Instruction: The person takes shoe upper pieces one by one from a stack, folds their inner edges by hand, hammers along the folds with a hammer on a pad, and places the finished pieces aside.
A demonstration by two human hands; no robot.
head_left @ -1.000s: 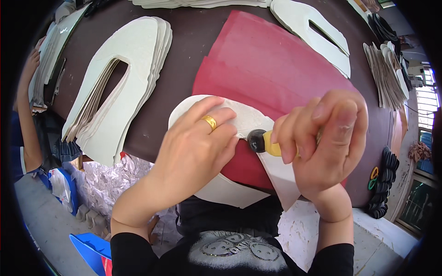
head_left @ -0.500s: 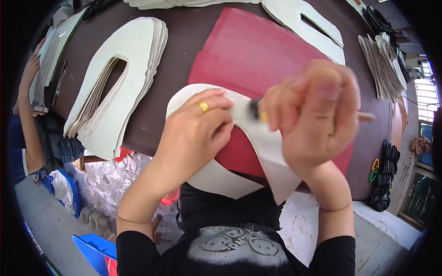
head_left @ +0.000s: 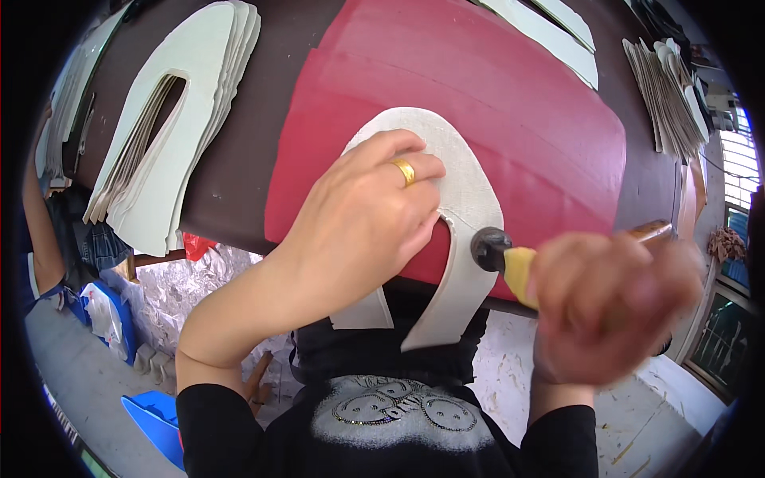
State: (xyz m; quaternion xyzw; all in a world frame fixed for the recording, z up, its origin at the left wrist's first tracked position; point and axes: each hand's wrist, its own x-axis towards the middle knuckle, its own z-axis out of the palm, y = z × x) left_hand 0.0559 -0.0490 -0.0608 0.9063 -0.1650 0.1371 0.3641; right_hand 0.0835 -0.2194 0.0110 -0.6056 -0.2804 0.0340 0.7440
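Note:
An off-white U-shaped sheet piece (head_left: pixel 464 179) lies on a red mat (head_left: pixel 550 159), its rounded end away from me and its two legs reaching over the table's near edge. My left hand (head_left: pixel 378 203), wearing a gold ring, presses on the left side of the curve with its fingers bent together. In my right hand (head_left: pixel 610 307), blurred by motion, is a hammer with a round dark head (head_left: pixel 490 248) and a yellow section of handle. The head is at the outer edge of the right leg; whether it touches cannot be told.
A stack of similar U-shaped pieces (head_left: pixel 211 60) lies at the left of the brown table (head_left: pixel 231 187). More pieces (head_left: pixel 550 40) lie at the far right, beside an upright bundle (head_left: pixel 665 103). Another person's arm (head_left: pixel 44 215) shows at the far left. A blue dustpan-like object (head_left: pixel 155 422) is below.
The U-shaped piece has turned, its curve now pointing away from me. My left hand has shifted slightly right with it. My right hand and the hammer have moved right and nearer to me.

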